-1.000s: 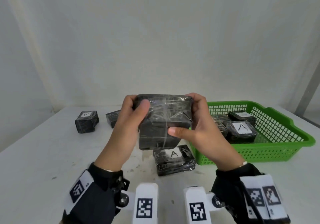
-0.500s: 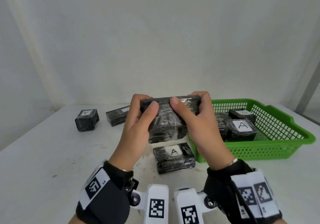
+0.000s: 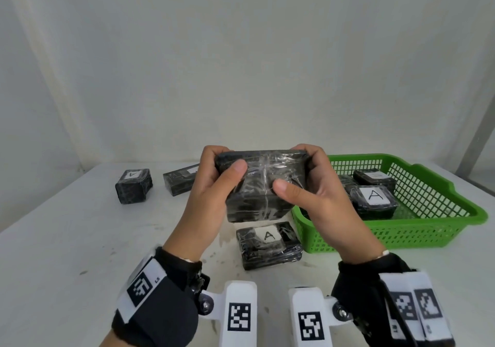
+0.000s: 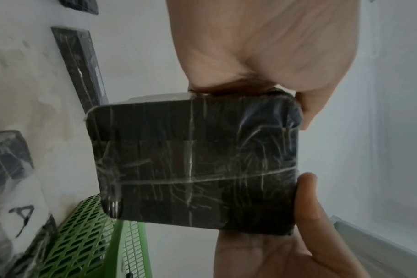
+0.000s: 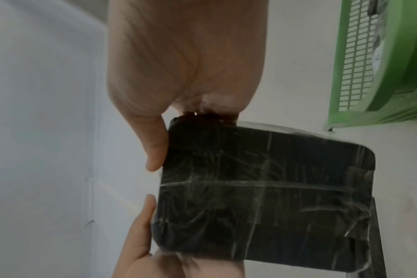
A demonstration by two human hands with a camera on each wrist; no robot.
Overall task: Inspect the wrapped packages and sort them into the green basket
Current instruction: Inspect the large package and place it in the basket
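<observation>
White table (image 3: 67,239), scuffed and stained, set against plain pale wall (image 3: 241,65). Left hand (image 3: 211,194) and right hand (image 3: 316,196) both clamped on black wrapped package (image 3: 261,186), held above table. Labelled package (image 3: 269,242) on table just beside green basket (image 3: 428,228), right, holding more packages (image 3: 373,202).

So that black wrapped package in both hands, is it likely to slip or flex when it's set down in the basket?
The wrapped package probably stays stiff: its edges look straight under the left hand and right hand. The glossy, wrinkled film may be somewhat slippery. Flat and blocky, it should not roll in the green basket.
</observation>
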